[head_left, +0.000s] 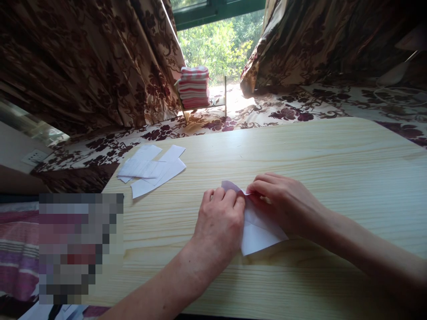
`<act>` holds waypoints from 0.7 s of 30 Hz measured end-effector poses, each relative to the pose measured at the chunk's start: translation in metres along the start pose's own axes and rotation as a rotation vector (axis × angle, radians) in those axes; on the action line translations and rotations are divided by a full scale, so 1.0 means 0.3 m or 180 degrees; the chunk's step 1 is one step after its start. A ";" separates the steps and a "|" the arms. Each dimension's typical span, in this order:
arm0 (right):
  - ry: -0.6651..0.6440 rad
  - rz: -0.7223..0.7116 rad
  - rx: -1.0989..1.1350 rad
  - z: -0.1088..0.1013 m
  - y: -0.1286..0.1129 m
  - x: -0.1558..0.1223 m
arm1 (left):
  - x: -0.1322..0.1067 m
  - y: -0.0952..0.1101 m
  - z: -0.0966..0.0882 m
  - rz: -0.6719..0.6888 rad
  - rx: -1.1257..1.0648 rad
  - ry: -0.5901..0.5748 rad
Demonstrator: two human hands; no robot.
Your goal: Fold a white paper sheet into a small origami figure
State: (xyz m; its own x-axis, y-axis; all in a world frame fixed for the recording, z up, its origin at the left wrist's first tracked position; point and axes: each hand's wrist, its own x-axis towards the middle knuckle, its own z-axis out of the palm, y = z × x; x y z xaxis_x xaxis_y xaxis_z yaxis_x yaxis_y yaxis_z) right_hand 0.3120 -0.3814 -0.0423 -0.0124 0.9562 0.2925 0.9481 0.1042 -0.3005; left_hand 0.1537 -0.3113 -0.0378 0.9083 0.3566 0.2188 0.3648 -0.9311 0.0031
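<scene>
White paper [259, 233] mid-fold — left hand [218, 222] curled, clamped it down, right hand [283, 202] pinched flap; next move wanted even crease pressing

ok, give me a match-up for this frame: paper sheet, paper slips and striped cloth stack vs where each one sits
Things:
1 white paper sheet
2 loose paper slips
3 striped cloth stack

Places:
A on the small rack by the window
B far left part of the wooden table
C gripped by the left hand and right hand

Pairs: 1-C, 2-B, 3-A
</scene>
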 end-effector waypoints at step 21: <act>-0.0036 0.0318 0.0923 -0.059 0.053 -0.018 | -0.004 -0.005 0.012 0.0096 -0.0048 0.0273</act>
State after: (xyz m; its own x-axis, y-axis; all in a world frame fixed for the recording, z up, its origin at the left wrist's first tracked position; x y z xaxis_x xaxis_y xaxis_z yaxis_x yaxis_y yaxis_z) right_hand 0.3327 -0.3897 -0.0324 0.0712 0.9685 0.2387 0.8145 0.0817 -0.5744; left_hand 0.1527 -0.3100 -0.0415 0.8977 0.3210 0.3018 0.3337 -0.9426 0.0098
